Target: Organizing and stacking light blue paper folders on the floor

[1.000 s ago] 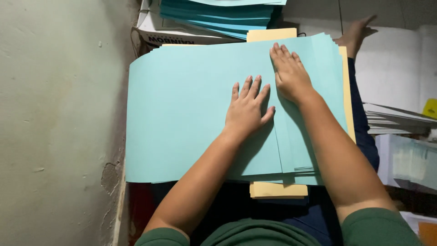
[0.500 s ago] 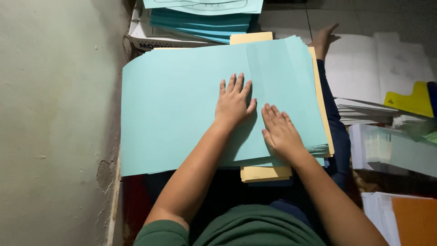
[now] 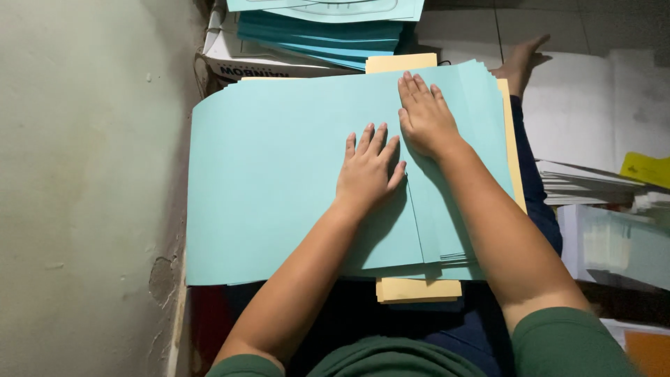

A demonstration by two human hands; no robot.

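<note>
We press our left hand (image 3: pixel 368 167) flat, fingers spread, gripping nothing, on the light blue paper sheets (image 3: pixel 279 181) stacked across our lap. Our right hand (image 3: pixel 424 115), also flat and open, lies just beside it near the far edge. Under the stack sits a yellow folder (image 3: pixel 419 288); beyond it a white cardboard box (image 3: pixel 230 59) holds darker blue sheets (image 3: pixel 321 35). Half a second ago our right hand lay nearer us.
</note>
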